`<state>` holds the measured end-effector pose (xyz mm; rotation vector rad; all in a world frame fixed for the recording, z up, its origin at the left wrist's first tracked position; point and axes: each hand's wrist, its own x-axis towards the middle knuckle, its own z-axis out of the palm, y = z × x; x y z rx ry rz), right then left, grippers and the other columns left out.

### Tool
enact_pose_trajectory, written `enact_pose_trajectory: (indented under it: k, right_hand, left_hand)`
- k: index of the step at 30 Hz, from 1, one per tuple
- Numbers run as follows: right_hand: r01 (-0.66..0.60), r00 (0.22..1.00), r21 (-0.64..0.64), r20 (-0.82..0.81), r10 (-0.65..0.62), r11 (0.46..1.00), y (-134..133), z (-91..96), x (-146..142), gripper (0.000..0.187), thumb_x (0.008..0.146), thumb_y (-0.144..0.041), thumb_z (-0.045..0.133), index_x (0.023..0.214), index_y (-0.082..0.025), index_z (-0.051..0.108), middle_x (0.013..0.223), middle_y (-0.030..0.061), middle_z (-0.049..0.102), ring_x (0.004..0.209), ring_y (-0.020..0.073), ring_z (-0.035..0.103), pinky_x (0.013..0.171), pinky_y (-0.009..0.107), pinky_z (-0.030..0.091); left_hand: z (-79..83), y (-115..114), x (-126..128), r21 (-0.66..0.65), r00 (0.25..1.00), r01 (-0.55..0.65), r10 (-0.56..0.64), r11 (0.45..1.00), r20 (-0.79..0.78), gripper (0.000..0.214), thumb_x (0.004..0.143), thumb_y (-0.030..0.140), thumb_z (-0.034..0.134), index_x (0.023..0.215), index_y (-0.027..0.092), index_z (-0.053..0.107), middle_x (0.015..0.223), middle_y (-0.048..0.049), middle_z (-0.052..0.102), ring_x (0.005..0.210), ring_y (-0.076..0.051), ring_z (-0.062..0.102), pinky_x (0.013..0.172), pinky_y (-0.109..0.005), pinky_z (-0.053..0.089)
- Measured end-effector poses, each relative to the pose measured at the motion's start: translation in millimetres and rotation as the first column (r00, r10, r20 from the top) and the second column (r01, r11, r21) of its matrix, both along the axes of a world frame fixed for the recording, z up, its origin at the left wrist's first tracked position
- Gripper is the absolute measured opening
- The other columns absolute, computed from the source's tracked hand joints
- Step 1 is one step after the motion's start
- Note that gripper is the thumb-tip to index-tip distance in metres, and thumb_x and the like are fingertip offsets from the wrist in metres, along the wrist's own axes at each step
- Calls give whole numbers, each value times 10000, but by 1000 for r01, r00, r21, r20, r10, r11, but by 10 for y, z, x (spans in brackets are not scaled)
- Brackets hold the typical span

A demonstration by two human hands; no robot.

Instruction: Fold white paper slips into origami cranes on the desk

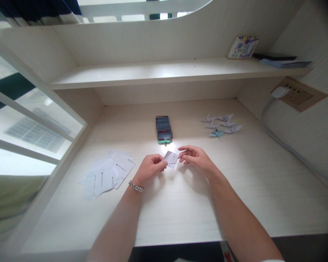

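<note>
folded paper: located at the fingertips of the left grip, over the middle of the tabletop. the left grip pinches its left part between thumb and fingers; the rest of the piece projects rightward out of the hold, toward the right grip. print is visible on its face; the wording is too small to read.

right grip: fingers bent, index finger raised apart from the thumb. its fingertips sit just beside the right edge of the folded paper; whether they touch it cannot be told.

left wrist: wears a metal chain bracelet.

surroundings: a phone lies beyond the hands, its screen blurred out, its near end green. a spread of overlapping printed sheets lies to the left of the left grip. a cluster of folded paper figures, mostly whitish with one bluish piece at the near side, lies beyond and to the right of the right grip. a white plug sits in the wall socket at right.
</note>
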<state>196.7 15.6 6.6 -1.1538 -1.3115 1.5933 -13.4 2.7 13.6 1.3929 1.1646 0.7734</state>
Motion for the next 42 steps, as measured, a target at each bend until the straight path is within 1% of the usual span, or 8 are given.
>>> enact_pose_trajectory:
  k: [2,5,11,15,19,23,34,42]
  right_hand:
    - [-42,999,38,-15,43,998,-13,-9,-54,354,710,-275,639,1046,-172,593,962,85,664,834,196,624,669,293,484]
    - [-82,997,102,24,79,991,-41,-32,-147,220,733,-301,628,893,-150,643,832,60,666,752,173,612,663,286,466]
    - [-41,984,150,177,14,988,-49,-31,-188,142,738,-282,615,792,-159,660,743,36,663,678,155,584,609,256,431]
    - [-5,955,259,286,-71,966,-74,21,-228,194,763,-310,587,858,-192,710,777,28,683,621,136,562,573,243,414]
    - [56,965,207,241,-106,977,-118,17,-302,283,777,-356,569,958,-188,708,665,19,667,495,117,536,477,232,398]
    - [82,978,225,171,-122,971,-135,-20,-358,269,776,-346,572,949,-196,712,766,38,697,608,144,610,571,261,478]
    - [4,996,219,90,-24,976,-142,-6,-375,339,762,-355,610,1048,-183,672,962,81,693,767,190,645,690,333,529]
    - [-27,1000,128,-7,28,991,-136,8,-364,350,810,-410,548,1021,-163,679,883,93,690,745,194,655,631,314,516]
  left_hand:
    - [-14,-10,8,9,998,42,-41,999,-43,207,730,319,584,636,135,609,569,-16,574,525,-106,495,505,-219,364]
    - [-49,-7,29,36,998,38,-36,999,-56,212,731,338,596,695,135,642,605,-28,603,553,-116,517,506,-220,368]
    - [-78,38,30,186,974,-222,225,957,3,233,718,371,631,778,149,671,733,-47,652,646,-134,551,584,-236,419]
    - [-61,8,58,244,947,-298,317,923,-42,244,711,381,640,829,174,693,575,4,574,526,-102,477,501,-217,372]
    - [-55,-26,125,113,951,-309,303,944,67,301,719,399,632,901,161,662,536,7,573,479,-106,519,450,-207,388]
    - [-76,-29,168,30,939,-297,286,954,193,338,713,386,649,938,136,622,715,-60,659,593,-148,618,498,-227,463]
    - [-96,-5,157,86,922,-325,295,942,251,286,686,340,688,874,134,627,775,-52,660,639,-130,605,581,-244,488]
    - [-86,-11,139,164,947,-285,251,944,201,280,703,307,679,936,155,645,873,-62,658,712,-131,600,643,-243,489]
